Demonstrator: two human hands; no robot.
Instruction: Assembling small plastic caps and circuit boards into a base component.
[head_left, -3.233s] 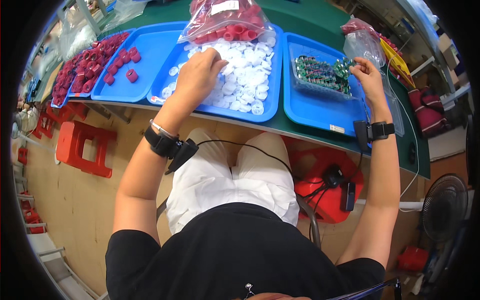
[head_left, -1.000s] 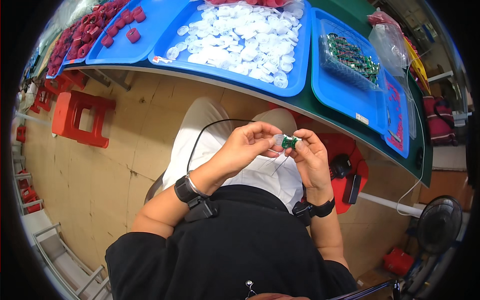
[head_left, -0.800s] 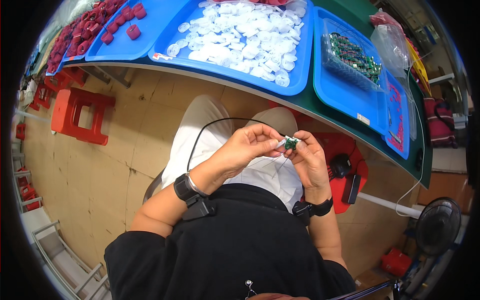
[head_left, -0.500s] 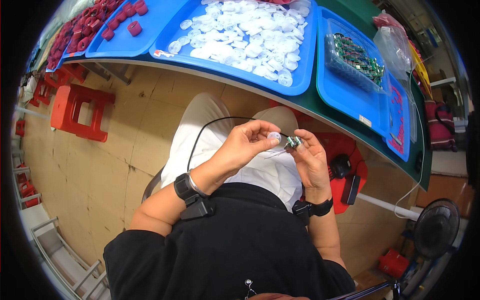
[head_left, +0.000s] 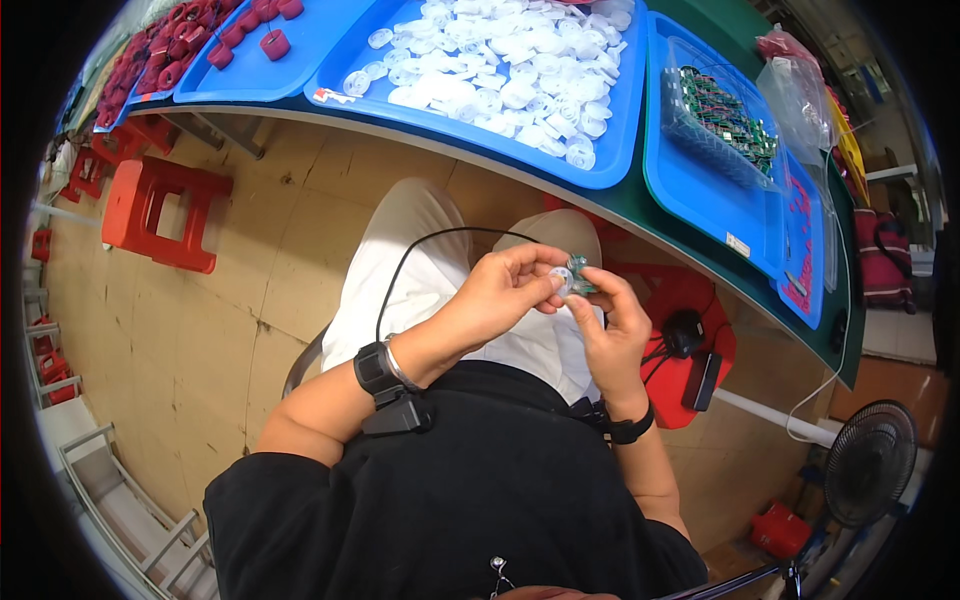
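Above my lap, my left hand pinches a small translucent white plastic disc between thumb and fingers. My right hand grips a small green circuit board by its edge, with the thumb close to the disc. Disc and board are up against each other; fingers cover part of both, so I cannot tell whether they are joined. A large blue tray on the table ahead holds a heap of similar white discs. To its right, a clear plastic box holds several more green boards.
Dark red ring-shaped parts lie in a blue tray at the far left. The green tabletop's edge runs just beyond my knees. A red stool stands on the floor at left. A black fan is at lower right.
My right hand has moved left and turned, bringing the circuit board against the disc. My left hand has shifted slightly right, still pinching the disc.
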